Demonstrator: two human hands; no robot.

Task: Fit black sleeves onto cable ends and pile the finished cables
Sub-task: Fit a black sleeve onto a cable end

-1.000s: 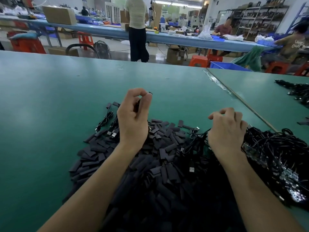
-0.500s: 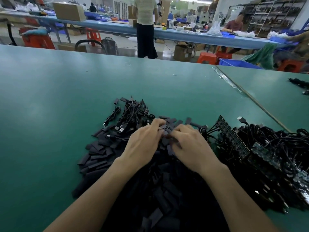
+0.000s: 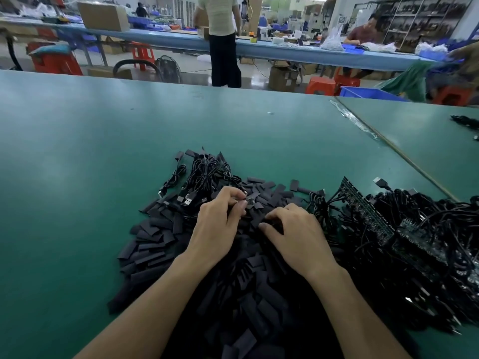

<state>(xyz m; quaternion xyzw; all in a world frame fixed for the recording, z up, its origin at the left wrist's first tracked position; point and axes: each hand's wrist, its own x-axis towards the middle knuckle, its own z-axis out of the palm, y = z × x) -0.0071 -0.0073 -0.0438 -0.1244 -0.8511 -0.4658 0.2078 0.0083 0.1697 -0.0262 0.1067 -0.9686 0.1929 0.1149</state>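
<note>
A big heap of flat black sleeves [image 3: 155, 244] covers the near middle of the green table [image 3: 77, 177]. My left hand [image 3: 217, 224] pinches a small cable end [image 3: 251, 201] between thumb and fingers above the heap. My right hand [image 3: 293, 229] lies just right of it, fingers curled down onto a black sleeve [image 3: 261, 220] in the heap. A small pile of coiled black cables [image 3: 204, 172] with USB plugs sits behind the hands. A large tangle of cables with circuit boards [image 3: 404, 229] lies to the right.
A seam with tape [image 3: 363, 125] divides this table from the one on the right, where a few more black cables [image 3: 466, 121] lie. Beyond the far edge a person stands at a blue bench [image 3: 285, 53]; others sit near orange stools.
Both hands came down from above the table onto the sleeve heap. In the last half second the right hand drew slightly back and right, away from the left, which keeps its pinch on the cable end.
</note>
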